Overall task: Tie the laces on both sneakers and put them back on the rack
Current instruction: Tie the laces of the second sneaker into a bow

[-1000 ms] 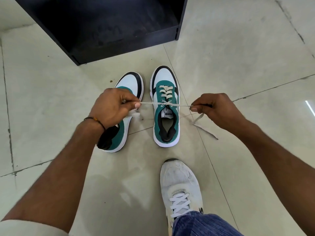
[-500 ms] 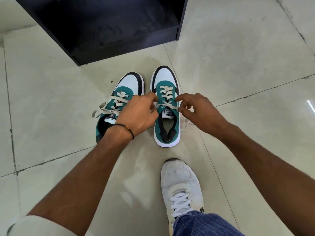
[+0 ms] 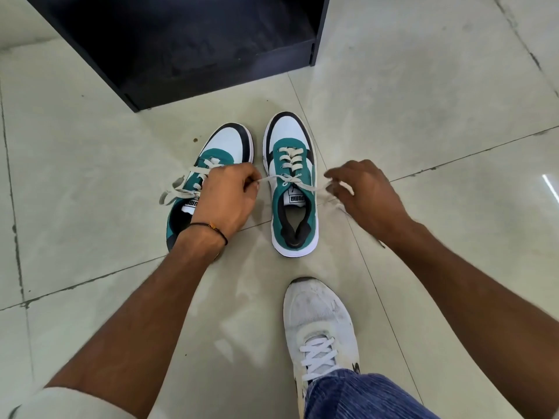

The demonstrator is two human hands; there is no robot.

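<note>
Two green, white and black sneakers stand side by side on the tiled floor, toes pointing away from me. The right sneaker [image 3: 292, 189] has its cream lace crossed over the tongue. My left hand [image 3: 225, 196] pinches the left lace end [image 3: 270, 179] and partly covers the left sneaker [image 3: 211, 164], whose laces trail loose to the left. My right hand [image 3: 366, 196] hovers just right of the right sneaker with fingers curled around the right lace end [image 3: 328, 189], the rest trailing on the floor. The black rack [image 3: 181, 83] stands on the floor behind the sneakers.
My own white shoe [image 3: 320, 325] and blue trouser leg [image 3: 360, 394] are planted on the floor below the right sneaker. Pale floor tiles with dark grout lines [image 3: 453, 158] spread all around.
A second ago both hands pulled the lace taut sideways. They then closed in over the tongue and have now drawn apart again, each with a lace end.
</note>
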